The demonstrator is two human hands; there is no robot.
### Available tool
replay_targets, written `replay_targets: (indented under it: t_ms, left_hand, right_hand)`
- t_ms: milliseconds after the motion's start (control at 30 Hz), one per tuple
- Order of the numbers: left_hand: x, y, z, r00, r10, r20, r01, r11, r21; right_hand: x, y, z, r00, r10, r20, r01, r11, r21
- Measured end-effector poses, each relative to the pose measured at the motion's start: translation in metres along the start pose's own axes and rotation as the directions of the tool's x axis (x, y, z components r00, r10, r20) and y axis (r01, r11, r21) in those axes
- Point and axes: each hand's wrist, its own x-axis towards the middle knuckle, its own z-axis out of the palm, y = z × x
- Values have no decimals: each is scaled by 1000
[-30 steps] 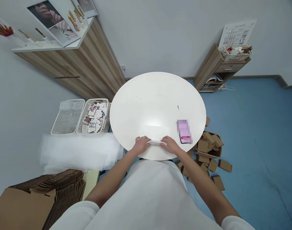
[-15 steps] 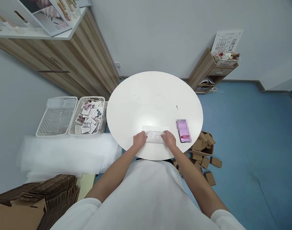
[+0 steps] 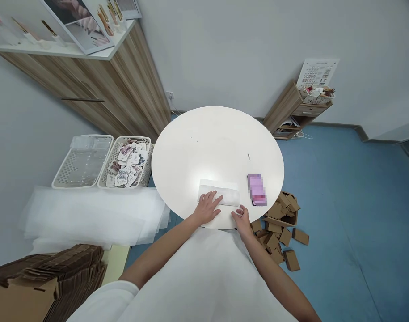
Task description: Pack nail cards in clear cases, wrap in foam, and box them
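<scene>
Round white table (image 3: pixel 217 143) | left hand (image 3: pixel 209 206) — fingers spread flat on white sheet (image 3: pixel 229 195) | right hand (image 3: pixel 241 219) — fingers loosely open near sheet's corner, gripping nothing | phone (image 3: pixel 257 189) just beside

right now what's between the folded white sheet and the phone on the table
Nothing: the head view shows only a narrow bare strip of table between the folded white sheet and the phone.

Our left hand (image 3: pixel 209 206) laid flat, palm down, fingers spread and pointing forward, our right hand (image 3: pixel 242 219) just beside it and a little nearer to us, fingers loosely bent with tips down, both bare forearms (image 3: pixel 164 255) stretched forward, converging from wide elbows
</scene>
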Motion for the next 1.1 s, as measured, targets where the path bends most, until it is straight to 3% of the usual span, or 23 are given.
replay_targets:
  t_ms: [100, 300, 567, 767, 967, 1100]
  left_hand:
    - [0, -3, 4, 996, 9, 86, -9, 1000, 6]
    - [5, -8, 2, 979, -3, 202, 1, 1000, 9]
    - [8, -8, -5, 961, 7, 275, 0, 1000, -24]
    - [3, -8, -7, 974, 52, 221, -34, 996, -84]
    - [0, -6, -4, 972, 65, 226, -37, 991, -127]
    - [1, -9, -3, 973, 55, 222, -15, 984, -177]
  right_hand:
    - [2, 1, 5, 990, 136, -42, -128, 979, 158]
    - [14, -23, 22, 977, 166, -132, -114, 935, 335]
    - [36, -36, 25, 964, 156, -215, -115, 975, 192]
    - [42, -35, 18, 999, -50, -22, 52, 991, 122]
    - [32, -41, 21, 993, -120, 13, 119, 989, 83]
    - [26, -53, 33, 958, -163, 236, 146, 985, 87]
